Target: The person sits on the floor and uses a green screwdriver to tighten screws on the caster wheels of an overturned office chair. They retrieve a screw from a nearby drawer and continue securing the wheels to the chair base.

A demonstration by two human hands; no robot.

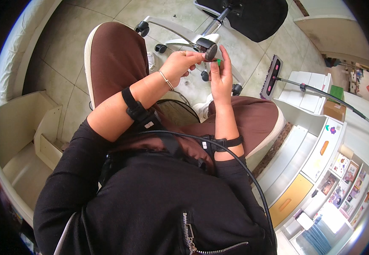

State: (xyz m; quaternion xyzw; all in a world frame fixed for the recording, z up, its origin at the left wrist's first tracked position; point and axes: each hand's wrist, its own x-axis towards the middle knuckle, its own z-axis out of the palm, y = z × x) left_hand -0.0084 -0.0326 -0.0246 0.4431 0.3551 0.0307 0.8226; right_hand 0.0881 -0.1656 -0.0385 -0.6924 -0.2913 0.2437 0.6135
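One caster (round, charcoal) touches left hand, grip unclear; right hand grasps green object.

A black zip top accompanies brown trousers (apparently white-striped).

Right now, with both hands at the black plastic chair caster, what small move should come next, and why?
Probably roll the round, dark plastic wheel slightly with the left hand: its fingertips are at the lower rim, partly hiding that edge. The right hand, with a small bright-green object by its thumb, is close below.
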